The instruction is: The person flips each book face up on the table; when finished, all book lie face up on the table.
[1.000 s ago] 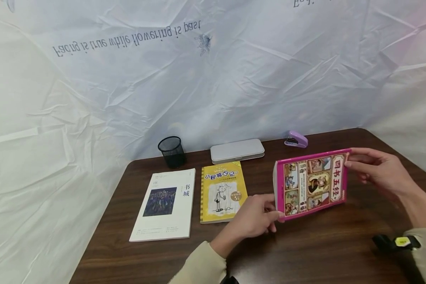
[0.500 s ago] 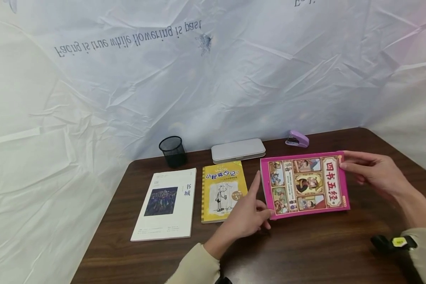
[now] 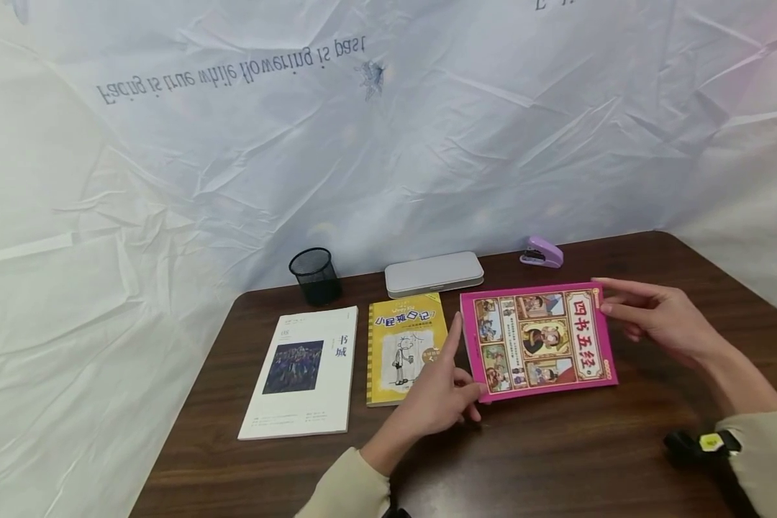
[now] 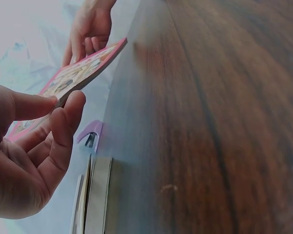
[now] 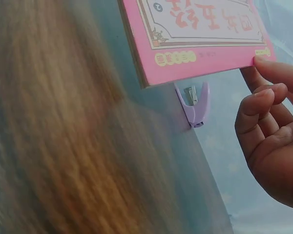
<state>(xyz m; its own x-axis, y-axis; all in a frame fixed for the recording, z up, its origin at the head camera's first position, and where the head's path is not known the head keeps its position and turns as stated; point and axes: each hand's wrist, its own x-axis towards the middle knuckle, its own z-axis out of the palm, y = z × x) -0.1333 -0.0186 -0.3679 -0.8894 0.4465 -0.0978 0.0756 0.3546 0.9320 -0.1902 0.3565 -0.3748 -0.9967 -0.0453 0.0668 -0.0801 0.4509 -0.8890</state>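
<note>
A pink comic-style book [image 3: 537,342] lies cover up between both hands, sideways and held above the table in the wrist views. My left hand [image 3: 434,394] pinches its near left corner between thumb and fingers, the index finger stretched along the left edge. At the far right corner, the thumb and index finger of my right hand [image 3: 670,324] pinch the book, while the other fingers curl below. The left wrist view shows the book's near edge [image 4: 95,73] tilted. Just left of it rests a yellow book [image 3: 395,370] with a cartoon figure, close to my left hand.
A white book [image 3: 298,414] lies at the left of the dark wooden table [image 3: 524,460]. Along the back stand a black mesh pen cup [image 3: 317,280], a pale grey pencil case [image 3: 434,275] and a purple stapler [image 3: 542,253]. A white printed sheet [image 3: 388,165] hangs behind.
Both hands have moved the pink book leftward, close to the yellow book. Its cover has tipped from steeply raised to flatter, and my left index finger has straightened along its edge.
</note>
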